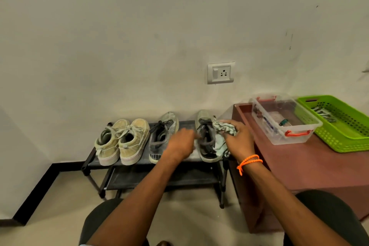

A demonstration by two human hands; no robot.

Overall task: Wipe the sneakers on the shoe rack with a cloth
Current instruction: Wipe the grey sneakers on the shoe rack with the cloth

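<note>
Four sneakers sit on the rack (139,173): a tan pair (121,142) left, two grey ones right. I'm on the rightmost sneaker (207,138), so I'd guess there's plenty left. Right hand (238,138) grips the crumpled cloth (223,129) against its side. Left hand (180,144) is blurred beside it, can't tell its fingers.

Four sneakers (163,138); one cloth (223,132); one shoe rack (139,177); one clear box (283,120); one green basket (339,124)
</note>
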